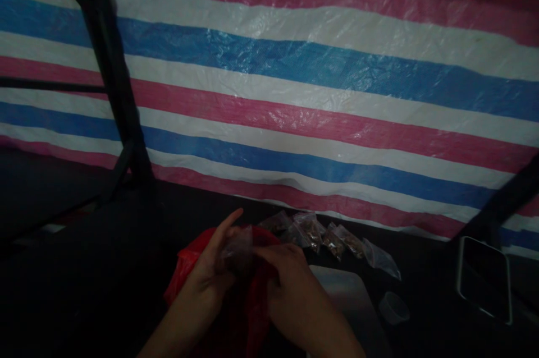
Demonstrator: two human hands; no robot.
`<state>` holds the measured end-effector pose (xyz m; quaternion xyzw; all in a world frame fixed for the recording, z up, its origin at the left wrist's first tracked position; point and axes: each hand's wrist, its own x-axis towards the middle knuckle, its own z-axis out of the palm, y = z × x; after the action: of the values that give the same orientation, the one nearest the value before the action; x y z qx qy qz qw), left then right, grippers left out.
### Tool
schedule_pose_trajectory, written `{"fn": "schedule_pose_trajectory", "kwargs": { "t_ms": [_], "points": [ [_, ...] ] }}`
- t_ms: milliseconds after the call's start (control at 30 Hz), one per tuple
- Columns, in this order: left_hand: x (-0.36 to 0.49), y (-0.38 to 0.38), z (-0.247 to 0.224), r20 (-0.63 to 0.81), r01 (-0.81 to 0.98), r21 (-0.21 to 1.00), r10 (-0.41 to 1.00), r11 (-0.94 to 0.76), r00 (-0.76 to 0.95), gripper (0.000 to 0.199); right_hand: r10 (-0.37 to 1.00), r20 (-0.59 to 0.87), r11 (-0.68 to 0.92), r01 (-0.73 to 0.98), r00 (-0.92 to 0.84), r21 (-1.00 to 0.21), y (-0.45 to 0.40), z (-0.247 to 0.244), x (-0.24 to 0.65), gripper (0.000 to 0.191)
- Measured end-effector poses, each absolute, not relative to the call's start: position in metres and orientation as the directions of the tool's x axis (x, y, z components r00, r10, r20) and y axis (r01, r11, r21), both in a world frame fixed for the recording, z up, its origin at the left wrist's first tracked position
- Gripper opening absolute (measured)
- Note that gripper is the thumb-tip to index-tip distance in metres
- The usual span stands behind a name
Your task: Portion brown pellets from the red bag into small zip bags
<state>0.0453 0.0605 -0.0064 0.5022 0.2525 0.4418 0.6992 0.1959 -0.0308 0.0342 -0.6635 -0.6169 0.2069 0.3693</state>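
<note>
Head view: left hand (211, 272) grasps a small clear bag (239, 247) between its fingers, above the red bag (184, 268); right hand (290, 275) is positioned at the clear bag's right side, finger grip indeterminable; filled bags (312, 234) lie beyond on the dark desk (429, 274); a clear cup (394, 308) stands to the right.
</note>
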Motion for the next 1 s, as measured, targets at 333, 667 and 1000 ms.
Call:
{"fn": "schedule_pose_trajectory", "kwargs": {
  "t_ms": [333, 667, 1000],
  "points": [
    [0.038, 0.062, -0.01, 0.123, -0.351, 0.933, 0.844, 0.081, 0.522, 0.085, 0.971, 0.166, 0.009, 0.672, 0.17, -0.74, -0.026, 0.051, 0.182, 0.049],
    [0.042, 0.055, 0.003, 0.171, -0.311, 0.95, 0.811, 0.014, 0.559, 0.084, 0.953, 0.239, 0.062, 0.655, 0.185, -0.753, -0.019, 0.051, 0.175, 0.048],
    [0.045, 0.057, 0.001, 0.221, -0.387, 0.922, 0.796, 0.018, 0.563, 0.085, 0.913, 0.26, 0.064, 0.52, 0.314, -0.851, -0.011, 0.05, 0.182, 0.029]
  ]
}}
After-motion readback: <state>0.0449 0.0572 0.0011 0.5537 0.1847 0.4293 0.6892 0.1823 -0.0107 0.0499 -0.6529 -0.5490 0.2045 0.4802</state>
